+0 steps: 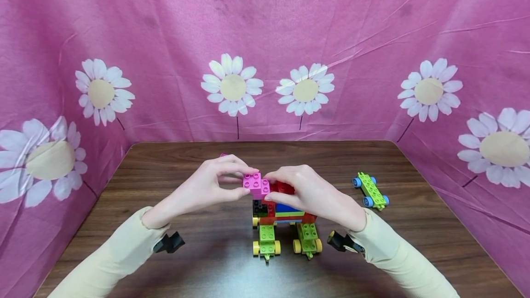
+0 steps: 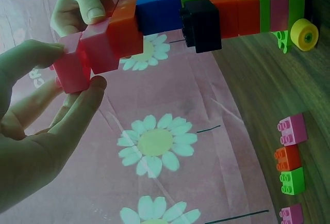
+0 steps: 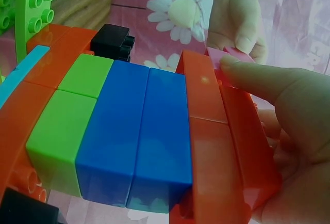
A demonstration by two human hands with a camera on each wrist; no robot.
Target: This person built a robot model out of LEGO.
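Observation:
My left hand (image 1: 211,183) pinches a pink brick (image 1: 251,180) between thumb and fingers. In the left wrist view that pink brick (image 2: 73,69) sits tilted against a second pink brick (image 2: 101,46). At the top of a stacked brick build, fingers of my right hand (image 1: 310,187) grip around the second pink brick and the red bricks (image 3: 247,146) beside it. Below are blue bricks (image 3: 118,131), green bricks (image 3: 62,136) and a black brick (image 3: 111,41). Green wheeled bases (image 1: 267,238) with yellow wheels carry the build. My hands partly hide its top.
A loose green base with blue wheels (image 1: 371,191) lies at the right on the wooden table (image 1: 174,270). Loose pink (image 2: 293,129), orange (image 2: 287,158) and green bricks (image 2: 292,181) stand on the table in the left wrist view. A pink flowered cloth (image 1: 265,13) surrounds the table.

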